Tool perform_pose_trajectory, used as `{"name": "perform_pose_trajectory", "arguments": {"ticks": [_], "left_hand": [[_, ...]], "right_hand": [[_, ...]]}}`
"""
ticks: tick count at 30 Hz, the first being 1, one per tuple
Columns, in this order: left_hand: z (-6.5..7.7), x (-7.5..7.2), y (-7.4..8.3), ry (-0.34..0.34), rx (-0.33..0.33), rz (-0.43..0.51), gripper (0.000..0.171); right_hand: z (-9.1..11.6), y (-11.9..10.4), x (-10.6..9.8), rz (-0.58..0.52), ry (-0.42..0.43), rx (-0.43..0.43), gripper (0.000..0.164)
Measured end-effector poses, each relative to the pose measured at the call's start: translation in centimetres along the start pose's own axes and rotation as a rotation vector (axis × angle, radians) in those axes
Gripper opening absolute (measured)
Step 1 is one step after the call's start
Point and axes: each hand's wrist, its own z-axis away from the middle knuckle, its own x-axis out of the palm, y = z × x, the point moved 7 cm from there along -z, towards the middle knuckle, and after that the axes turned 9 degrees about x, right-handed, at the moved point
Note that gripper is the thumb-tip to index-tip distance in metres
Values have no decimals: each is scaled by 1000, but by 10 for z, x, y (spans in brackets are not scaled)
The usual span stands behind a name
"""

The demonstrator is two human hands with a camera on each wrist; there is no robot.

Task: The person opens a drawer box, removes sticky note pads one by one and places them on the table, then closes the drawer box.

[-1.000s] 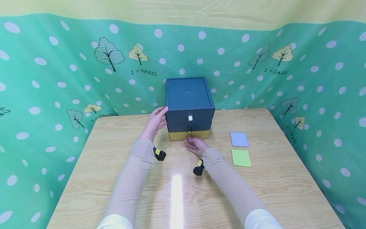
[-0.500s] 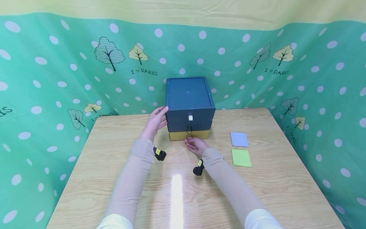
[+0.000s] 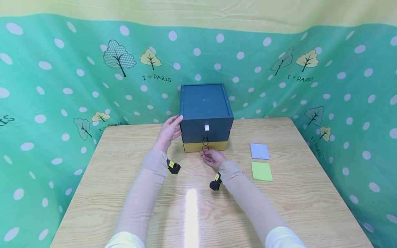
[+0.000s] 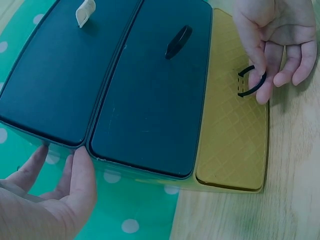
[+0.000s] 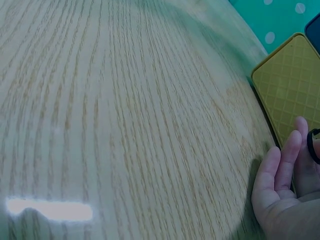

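Observation:
A dark blue drawer box (image 3: 203, 101) stands at the back of the table with its fronts toward me. Its bottom drawer (image 4: 230, 135) is yellow, with a black loop pull (image 4: 263, 82). My right hand (image 3: 214, 158) pinches that loop between thumb and index finger, the other fingers loosely bent below. Against the box's left side rests my left hand (image 3: 167, 134), its fingers spread and fairly straight. A white tab (image 4: 86, 12) is on the top drawer front, and another black loop (image 4: 179, 42) on the middle one. All the drawers look closed.
On the right of the wooden table (image 3: 118, 193) lie a pale blue square pad (image 3: 260, 151) and, nearer me, a green square pad (image 3: 261, 171). A green dotted curtain (image 3: 198, 62) hangs behind the box and along both sides.

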Motion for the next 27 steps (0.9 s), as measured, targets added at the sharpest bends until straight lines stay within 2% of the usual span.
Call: {"name": "perform_pose_trajectory", "arguments": {"ticks": [21, 27], "left_hand": [[1, 0, 0, 7, 12, -2, 64], [-1, -1, -1, 14, 3, 5, 63]], "right_hand": [[-5, 3, -5, -7, 31, -2, 15], [-5, 3, -5, 15, 40, 10, 27]]}}
